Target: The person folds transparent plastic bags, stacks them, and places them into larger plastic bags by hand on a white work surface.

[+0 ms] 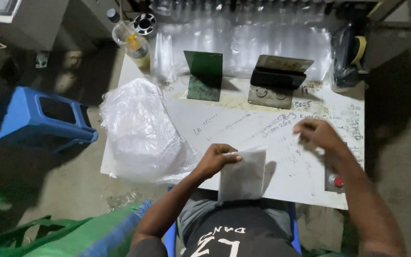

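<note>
Seated worker's left hand point(217, 159) pinches a clear plastic pouch point(243, 175) by its top edge at the white table's point(272, 128) near rim, right hand point(316, 133) loosely curled, empty, hovering beyond.

1. White worktable point(272, 138), scribbled with writing.
2. Crumpled clear plastic bags point(141, 131) at 9 o'clock.
3. Green metal bracket point(204, 76) at 12 o'clock.
4. Grey bracket point(274, 81) just beside it, toward 1 o'clock.
5. Red button point(338, 182) at 4 o'clock.

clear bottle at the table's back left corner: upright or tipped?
Tipped: the clear bottle leans, with its dark cap toward the upper left and yellowish liquid pooled low.
</note>
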